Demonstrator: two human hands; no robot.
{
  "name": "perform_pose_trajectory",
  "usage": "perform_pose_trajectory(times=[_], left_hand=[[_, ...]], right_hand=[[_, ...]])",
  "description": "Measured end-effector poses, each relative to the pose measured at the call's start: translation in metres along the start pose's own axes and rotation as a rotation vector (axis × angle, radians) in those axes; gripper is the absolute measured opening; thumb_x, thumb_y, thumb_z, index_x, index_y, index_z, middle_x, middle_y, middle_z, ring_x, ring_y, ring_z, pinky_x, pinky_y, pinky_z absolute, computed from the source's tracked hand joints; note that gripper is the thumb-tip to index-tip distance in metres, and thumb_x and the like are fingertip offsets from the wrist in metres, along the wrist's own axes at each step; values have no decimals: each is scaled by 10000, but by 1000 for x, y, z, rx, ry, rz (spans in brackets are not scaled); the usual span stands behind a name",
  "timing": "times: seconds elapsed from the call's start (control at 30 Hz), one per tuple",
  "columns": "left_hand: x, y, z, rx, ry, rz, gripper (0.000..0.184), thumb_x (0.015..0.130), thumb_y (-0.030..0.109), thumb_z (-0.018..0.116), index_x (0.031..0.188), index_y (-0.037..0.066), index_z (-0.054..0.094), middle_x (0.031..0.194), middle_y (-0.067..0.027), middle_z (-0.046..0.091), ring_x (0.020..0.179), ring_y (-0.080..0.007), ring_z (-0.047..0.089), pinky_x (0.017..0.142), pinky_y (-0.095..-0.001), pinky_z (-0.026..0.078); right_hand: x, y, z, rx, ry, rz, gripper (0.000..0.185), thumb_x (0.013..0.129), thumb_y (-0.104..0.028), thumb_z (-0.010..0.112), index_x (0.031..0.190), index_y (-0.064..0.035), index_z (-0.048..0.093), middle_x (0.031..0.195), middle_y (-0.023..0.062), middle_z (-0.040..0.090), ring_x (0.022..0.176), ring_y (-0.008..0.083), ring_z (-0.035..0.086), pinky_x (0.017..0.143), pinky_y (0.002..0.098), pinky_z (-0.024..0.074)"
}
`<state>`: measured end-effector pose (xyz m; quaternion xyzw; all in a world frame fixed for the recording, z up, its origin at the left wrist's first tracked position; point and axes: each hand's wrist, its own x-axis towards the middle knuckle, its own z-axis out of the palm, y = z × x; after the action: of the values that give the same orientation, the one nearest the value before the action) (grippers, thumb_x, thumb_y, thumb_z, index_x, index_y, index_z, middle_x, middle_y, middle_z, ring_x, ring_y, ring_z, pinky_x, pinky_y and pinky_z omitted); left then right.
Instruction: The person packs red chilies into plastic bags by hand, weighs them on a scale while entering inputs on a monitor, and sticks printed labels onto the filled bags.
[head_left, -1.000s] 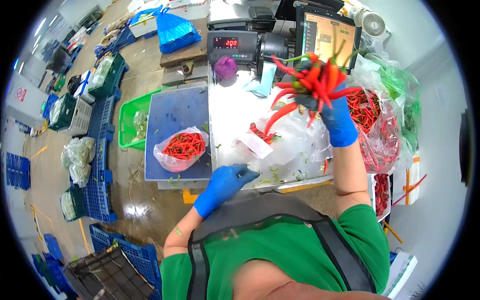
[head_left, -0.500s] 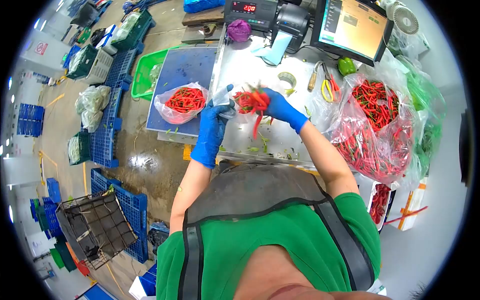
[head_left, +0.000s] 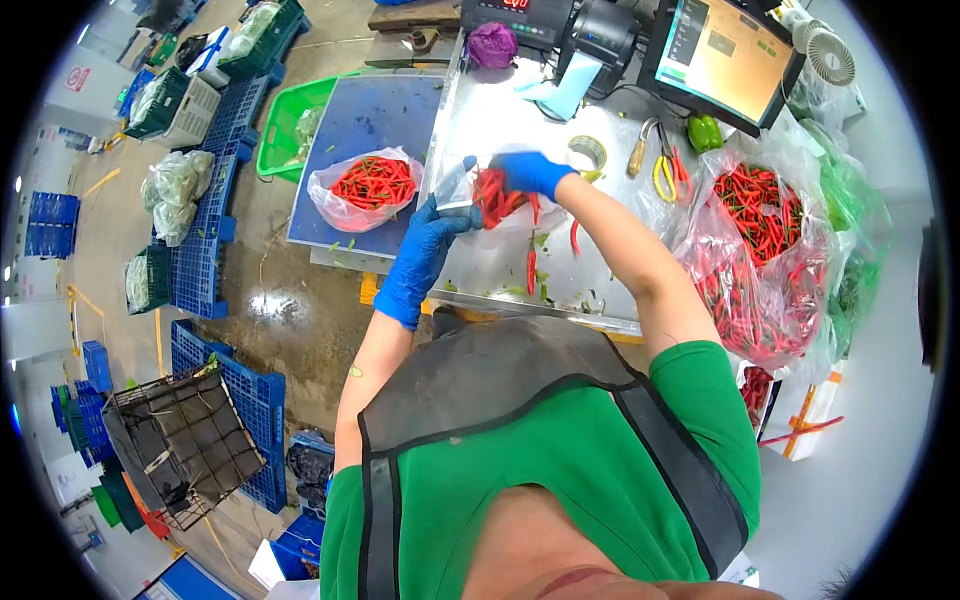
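My left hand, in a blue glove, grips the edge of a clear plastic bag over the metal table. My right hand, gloved in blue too and slightly blurred, is closed around red chillies at the bag's mouth. Part of the bag is hidden by the chillies and my hands. One loose chilli dangles or lies below the bunch; I cannot tell which. Another chilli is right of it. A filled bag of chillies sits on the blue board to the left.
Large open bags of chillies stand at the right. Pliers, a tape roll and a green pepper lie behind my right hand. A scale, printer and monitor line the back.
My right hand has moved left and up, bringing the chillies to the bag's mouth. Two chillies now show apart from the bunch. The view has shifted slightly.
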<state>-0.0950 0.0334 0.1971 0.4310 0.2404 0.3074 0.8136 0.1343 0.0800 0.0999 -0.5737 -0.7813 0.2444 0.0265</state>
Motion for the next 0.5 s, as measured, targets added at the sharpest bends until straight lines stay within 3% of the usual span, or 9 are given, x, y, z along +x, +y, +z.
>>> perform_pose_trajectory(times=[0.07,0.13,0.2,0.27,0.33,0.4,0.47,0.5], left_hand=[[-2,-1,-4,38,24,-55,623,694,-22,524,1297,82,405,892,-38,599,785,-101,560,740,-216,432],[1,-8,-14,74,48,-102,607,700,-18,530,1288,73,413,878,-36,609,787,-100,564,735,-217,431],[5,-9,-17,82,45,-84,556,717,-4,537,1261,62,442,915,-49,614,806,-110,572,744,-226,436],[11,-7,-17,111,25,-30,519,729,12,548,1239,56,462,923,-55,616,816,-118,575,749,-233,439],[5,-11,-23,190,147,-7,360,793,87,536,1149,39,520,857,-48,601,799,-117,570,730,-238,449],[-17,-3,-12,184,247,64,274,829,131,521,1081,33,560,796,-38,591,759,-114,566,700,-232,447],[-46,-25,-40,286,335,-9,228,844,176,520,1015,45,597,740,-19,575,710,-116,557,665,-225,439],[-55,-40,-54,342,377,-50,218,852,198,520,982,51,615,711,-10,566,685,-117,552,648,-221,434]], right_hand=[[0,0,-23,-88,40,172,210,725,-124,585,923,-78,638,901,142,625,791,282,608,705,338,480],[-29,-22,-56,368,403,14,186,736,-35,544,886,-71,647,890,135,623,787,274,603,701,330,480],[-42,-19,-61,350,523,-167,264,728,55,510,917,-71,646,911,112,614,794,233,605,704,293,484],[-78,-20,-70,782,581,-107,249,756,37,521,964,-44,632,946,93,613,828,193,606,723,271,485],[-115,-19,-58,1073,928,-9,243,814,0,513,1041,7,598,977,86,587,837,161,585,732,259,482],[-155,-10,-32,1277,1159,301,264,827,1,499,1081,42,559,1022,102,577,847,155,581,746,251,486],[-188,12,16,1691,1323,406,309,808,10,528,1115,46,533,1046,107,577,847,147,578,752,244,485],[-197,32,52,1742,1289,460,310,805,12,532,1114,35,539,1039,103,580,845,144,577,753,241,483]])
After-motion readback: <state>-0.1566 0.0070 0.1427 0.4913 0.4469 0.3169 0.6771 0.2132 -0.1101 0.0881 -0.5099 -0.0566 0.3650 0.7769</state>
